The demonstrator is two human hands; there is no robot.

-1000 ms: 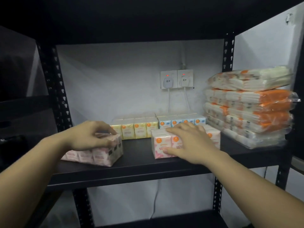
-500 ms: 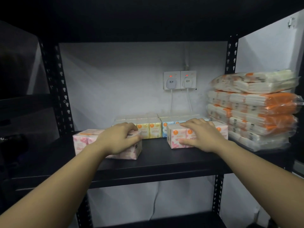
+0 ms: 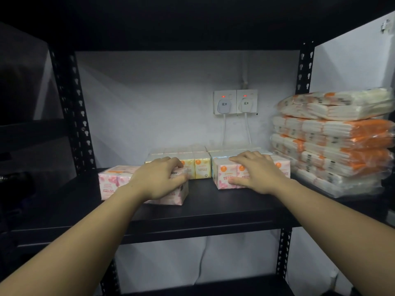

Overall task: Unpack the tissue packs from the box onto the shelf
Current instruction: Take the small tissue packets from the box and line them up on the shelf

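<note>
Both hands down on the shelf (image 3: 213,208) now. Left hand (image 3: 159,181) draped over the pink floral pack (image 3: 111,183) at about 9 o'clock of the board, fingers curled over its top and far edge, thumb pinching the near corner. Right hand (image 3: 256,174) laid on a second pink pack (image 3: 226,176) at roughly 2 o'clock, fingers spread flat over the top, thumb pressed against the front face. Yellow packs (image 3: 199,167) lined up along the back at 12 o'clock, pale blue packs (image 3: 215,155) tucked just behind the right-hand bundle. Looks well under way: several bundles already shelved, these two seemingly being squared into the row. No box anywhere in view, so no telling how many remain. Small blocks all wrapped in glossy film, soft-cornered, likely squashy under pressure, printed with blossoms and orange dots. At 3 o'clock, a tall stack of flat packs (image 3: 333,142) in crinkly clear plastic, orange and white, slumping a little at the edges. Matte black metal board, perforated uprights, two plugged wall sockets (image 3: 235,101) behind.
</note>
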